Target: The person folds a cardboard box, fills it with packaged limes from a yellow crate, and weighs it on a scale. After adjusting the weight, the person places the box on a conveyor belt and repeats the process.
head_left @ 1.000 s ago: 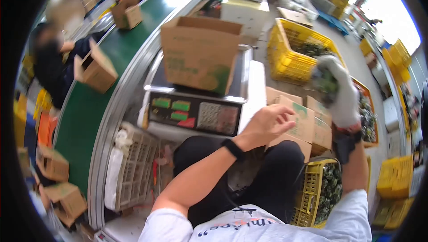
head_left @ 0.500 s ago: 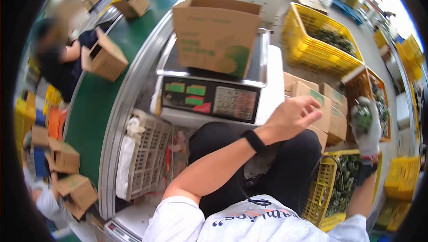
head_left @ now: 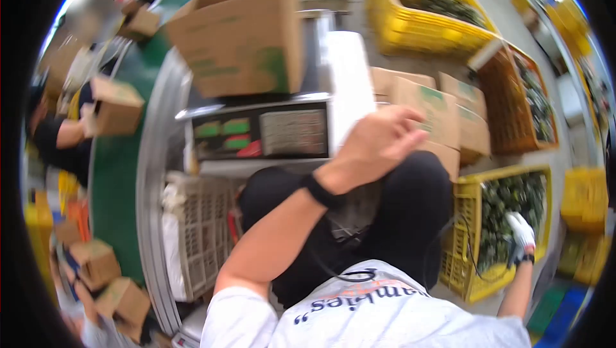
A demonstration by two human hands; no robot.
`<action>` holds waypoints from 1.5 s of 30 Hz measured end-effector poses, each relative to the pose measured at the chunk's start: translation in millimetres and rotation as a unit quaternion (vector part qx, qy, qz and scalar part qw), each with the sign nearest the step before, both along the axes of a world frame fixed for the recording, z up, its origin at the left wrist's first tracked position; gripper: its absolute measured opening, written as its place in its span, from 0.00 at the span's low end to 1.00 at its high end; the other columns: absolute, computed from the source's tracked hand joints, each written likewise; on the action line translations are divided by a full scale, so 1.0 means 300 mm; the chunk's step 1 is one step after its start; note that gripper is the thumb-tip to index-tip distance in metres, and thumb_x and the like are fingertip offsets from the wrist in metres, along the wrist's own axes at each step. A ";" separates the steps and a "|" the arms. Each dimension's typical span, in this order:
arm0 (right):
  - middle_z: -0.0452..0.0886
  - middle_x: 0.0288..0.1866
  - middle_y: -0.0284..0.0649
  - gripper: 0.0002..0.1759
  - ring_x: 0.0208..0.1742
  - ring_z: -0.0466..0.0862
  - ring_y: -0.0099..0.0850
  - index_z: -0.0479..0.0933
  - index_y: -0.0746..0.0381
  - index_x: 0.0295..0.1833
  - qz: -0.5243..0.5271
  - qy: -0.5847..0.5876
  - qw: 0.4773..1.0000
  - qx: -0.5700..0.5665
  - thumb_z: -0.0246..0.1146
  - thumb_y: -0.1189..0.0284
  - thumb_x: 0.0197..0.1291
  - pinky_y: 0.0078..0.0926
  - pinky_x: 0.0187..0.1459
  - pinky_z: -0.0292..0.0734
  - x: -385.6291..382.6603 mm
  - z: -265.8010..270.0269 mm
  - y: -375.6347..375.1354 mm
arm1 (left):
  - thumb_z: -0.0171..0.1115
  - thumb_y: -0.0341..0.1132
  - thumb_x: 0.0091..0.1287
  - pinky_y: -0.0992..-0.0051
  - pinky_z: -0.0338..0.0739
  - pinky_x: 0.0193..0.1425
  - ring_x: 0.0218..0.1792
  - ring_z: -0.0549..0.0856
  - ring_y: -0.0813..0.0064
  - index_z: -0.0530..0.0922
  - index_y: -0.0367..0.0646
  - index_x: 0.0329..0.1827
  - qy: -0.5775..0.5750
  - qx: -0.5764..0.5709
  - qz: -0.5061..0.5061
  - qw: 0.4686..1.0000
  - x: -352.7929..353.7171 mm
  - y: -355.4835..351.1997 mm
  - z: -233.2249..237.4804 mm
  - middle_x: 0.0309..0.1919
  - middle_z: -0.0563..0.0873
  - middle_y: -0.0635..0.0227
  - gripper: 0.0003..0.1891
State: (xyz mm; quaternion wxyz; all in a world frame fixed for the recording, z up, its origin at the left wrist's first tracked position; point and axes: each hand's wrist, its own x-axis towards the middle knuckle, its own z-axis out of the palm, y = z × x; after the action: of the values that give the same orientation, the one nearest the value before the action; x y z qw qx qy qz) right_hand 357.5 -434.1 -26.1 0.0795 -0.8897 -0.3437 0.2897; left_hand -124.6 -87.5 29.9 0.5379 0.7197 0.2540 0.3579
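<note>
My left hand (head_left: 382,146), bare and with a black band at the wrist, hovers over my knees near the cardboard boxes; its fingers are loosely bent and apart, holding nothing. My right hand (head_left: 521,229) wears a white glove and is low over a yellow crate (head_left: 471,239) filled with dark green, shiny pieces (head_left: 504,203). Blur hides how its fingers are closed. In front of me an open cardboard box (head_left: 240,46) with green print stands on a weighing scale (head_left: 260,133).
Folded-looking cardboard boxes (head_left: 427,107) stand beyond my left hand. An orange-brown crate (head_left: 507,101) and another yellow crate (head_left: 391,24) hold green pieces. A green conveyor (head_left: 115,200) runs along the left, where a person (head_left: 58,133) handles a box. A white basket (head_left: 202,232) stands beside my leg.
My right hand has come down from beside the orange-brown crate, where it held a green rounded thing, to the near yellow crate. The view has swung right; my left hand keeps its pose.
</note>
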 end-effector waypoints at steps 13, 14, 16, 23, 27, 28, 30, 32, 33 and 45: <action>0.76 0.66 0.50 0.40 0.69 0.73 0.50 0.74 0.53 0.70 0.083 -0.123 0.988 0.040 0.74 0.56 0.51 0.43 0.70 0.73 -0.196 -0.164 0.136 | 0.56 0.42 0.82 0.78 0.79 0.51 0.44 0.86 0.80 0.79 0.38 0.64 0.102 -0.080 0.064 0.989 -0.052 0.068 0.024 0.45 0.86 0.67 0.18; 0.76 0.65 0.49 0.37 0.68 0.74 0.49 0.74 0.54 0.69 0.124 -0.116 0.982 0.088 0.73 0.59 0.52 0.43 0.69 0.73 -0.202 -0.175 0.164 | 0.56 0.42 0.82 0.78 0.80 0.52 0.44 0.86 0.80 0.79 0.38 0.64 0.098 -0.088 0.070 0.989 -0.055 0.069 0.024 0.45 0.86 0.67 0.19; 0.76 0.66 0.48 0.36 0.69 0.74 0.48 0.76 0.56 0.67 0.217 -0.148 0.948 0.178 0.73 0.58 0.51 0.44 0.71 0.72 -0.187 -0.282 0.201 | 0.56 0.42 0.82 0.78 0.81 0.53 0.44 0.86 0.81 0.79 0.37 0.64 0.110 -0.091 0.070 0.987 -0.058 0.065 0.030 0.45 0.86 0.67 0.19; 0.84 0.53 0.54 0.41 0.55 0.84 0.53 0.75 0.46 0.72 0.181 -0.087 0.980 -0.014 0.68 0.40 0.55 0.45 0.58 0.79 -0.125 -0.272 0.298 | 0.56 0.42 0.82 0.79 0.80 0.53 0.44 0.86 0.80 0.77 0.38 0.66 0.153 -0.142 0.093 0.973 -0.017 0.070 -0.005 0.46 0.87 0.66 0.19; 0.82 0.51 0.56 0.43 0.50 0.86 0.53 0.71 0.41 0.74 0.170 -0.048 0.980 -0.088 0.72 0.44 0.52 0.47 0.48 0.84 -0.131 -0.186 0.274 | 0.56 0.42 0.82 0.80 0.80 0.52 0.44 0.87 0.80 0.77 0.39 0.67 0.172 -0.167 0.083 0.967 0.001 0.084 -0.029 0.47 0.87 0.67 0.19; 0.82 0.54 0.55 0.45 0.52 0.86 0.52 0.68 0.39 0.76 0.174 -0.048 0.978 -0.106 0.73 0.46 0.51 0.47 0.49 0.84 -0.123 -0.185 0.258 | 0.56 0.42 0.82 0.80 0.80 0.51 0.44 0.87 0.80 0.77 0.39 0.67 0.185 -0.167 0.086 0.965 -0.006 0.082 -0.035 0.47 0.87 0.67 0.19; 0.84 0.52 0.53 0.48 0.51 0.87 0.50 0.64 0.35 0.78 0.170 -0.053 0.977 -0.120 0.75 0.54 0.49 0.46 0.50 0.84 -0.127 -0.173 0.221 | 0.56 0.42 0.82 0.80 0.80 0.51 0.44 0.87 0.80 0.76 0.39 0.67 0.185 -0.169 0.086 0.964 -0.034 0.085 -0.039 0.47 0.87 0.67 0.19; 0.86 0.40 0.51 0.46 0.43 0.87 0.53 0.66 0.36 0.77 0.165 -0.049 0.975 -0.141 0.73 0.57 0.50 0.46 0.46 0.85 -0.120 -0.160 0.176 | 0.56 0.42 0.82 0.80 0.80 0.51 0.44 0.87 0.80 0.76 0.39 0.68 0.183 -0.173 0.086 0.964 -0.064 0.078 -0.035 0.47 0.87 0.67 0.20; 0.87 0.38 0.50 0.44 0.43 0.88 0.52 0.68 0.38 0.76 0.166 -0.046 0.969 -0.177 0.73 0.57 0.50 0.46 0.46 0.85 -0.094 -0.172 0.118 | 0.55 0.42 0.82 0.80 0.80 0.51 0.44 0.87 0.80 0.76 0.38 0.68 0.185 -0.173 0.096 0.963 -0.076 0.073 -0.026 0.47 0.87 0.67 0.20; 0.81 0.56 0.44 0.24 0.60 0.80 0.46 0.80 0.55 0.57 0.165 -0.062 0.981 0.080 0.70 0.60 0.55 0.43 0.59 0.79 -0.089 -0.215 0.127 | 0.54 0.42 0.82 0.80 0.80 0.51 0.46 0.87 0.80 0.75 0.38 0.69 0.185 -0.178 0.092 0.962 -0.046 0.035 0.002 0.49 0.87 0.66 0.21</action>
State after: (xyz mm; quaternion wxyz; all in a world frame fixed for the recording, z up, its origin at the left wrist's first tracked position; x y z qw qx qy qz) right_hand 330.9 -396.1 -90.5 0.0797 -0.8280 -0.5120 0.2145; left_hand -138.4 -77.0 30.4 0.5662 0.6393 0.4737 0.2154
